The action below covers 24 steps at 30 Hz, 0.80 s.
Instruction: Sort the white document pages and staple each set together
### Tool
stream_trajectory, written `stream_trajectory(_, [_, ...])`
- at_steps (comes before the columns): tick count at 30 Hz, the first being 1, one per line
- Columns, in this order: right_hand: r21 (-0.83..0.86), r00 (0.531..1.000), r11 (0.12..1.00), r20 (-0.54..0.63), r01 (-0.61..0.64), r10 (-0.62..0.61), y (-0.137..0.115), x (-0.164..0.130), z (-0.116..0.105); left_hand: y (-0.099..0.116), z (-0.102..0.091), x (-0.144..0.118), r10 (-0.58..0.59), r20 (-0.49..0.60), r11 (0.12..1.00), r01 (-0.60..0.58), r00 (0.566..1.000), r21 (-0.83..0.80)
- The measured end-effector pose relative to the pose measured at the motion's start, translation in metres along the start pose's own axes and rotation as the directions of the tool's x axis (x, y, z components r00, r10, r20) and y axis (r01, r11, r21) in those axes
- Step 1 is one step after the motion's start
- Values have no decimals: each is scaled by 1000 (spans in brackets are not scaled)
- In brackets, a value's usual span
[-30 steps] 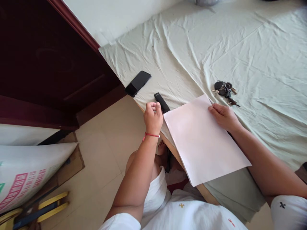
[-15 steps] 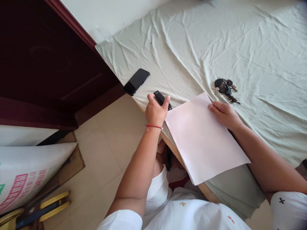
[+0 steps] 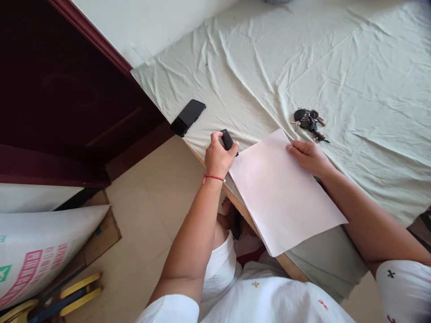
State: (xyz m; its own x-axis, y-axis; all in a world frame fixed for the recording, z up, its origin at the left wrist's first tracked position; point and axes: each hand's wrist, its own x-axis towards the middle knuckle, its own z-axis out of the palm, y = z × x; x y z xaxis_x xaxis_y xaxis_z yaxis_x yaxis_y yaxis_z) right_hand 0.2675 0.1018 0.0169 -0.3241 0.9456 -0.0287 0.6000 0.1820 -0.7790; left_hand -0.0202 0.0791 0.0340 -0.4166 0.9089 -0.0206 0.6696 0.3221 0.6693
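Note:
My left hand (image 3: 219, 154), with a red cord bracelet at the wrist, is closed around a black stapler (image 3: 227, 140). The stapler's near end meets the upper left corner of a stack of white paper sheets (image 3: 286, 197); whether its jaws are pressed together I cannot tell. My right hand (image 3: 310, 157) grips the stack's upper right edge, thumb on top and the other fingers tucked underneath. The sheets lie over the table's front edge, partly overhanging it.
A pale green cloth (image 3: 245, 76) covers the table in wrinkles. A black phone (image 3: 187, 117) lies near the left edge, and a bunch of keys (image 3: 310, 121) beyond my right hand. On the floor at left are a printed white sack (image 3: 43, 251) and a yellow-handled object (image 3: 81, 294).
The view has shifted slightly. My left hand and the stapler have moved a little to the right relative to the phone, and the stapler has turned slightly. My right hand still holds the sheets.

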Motion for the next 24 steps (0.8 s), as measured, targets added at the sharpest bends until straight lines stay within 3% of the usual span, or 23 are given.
stream_trajectory(8, [59,998,996,14,-60,60,-2,-1,-3,-13,-5,-4,59,31,997,-57,998,-60])
stream_trajectory(12, [73,996,993,16,-91,90,-5,-2,-4,-12,-10,-5,71,25,997,-70,997,-13])
stream_trajectory(17, [101,990,984,27,-144,142,-6,-4,-6,-12,-10,-4,72,-31,997,-71,997,33])
stream_trajectory(24, [122,987,979,36,-162,159,-6,-5,-9,-14,6,-6,31,-163,999,-26,986,31])
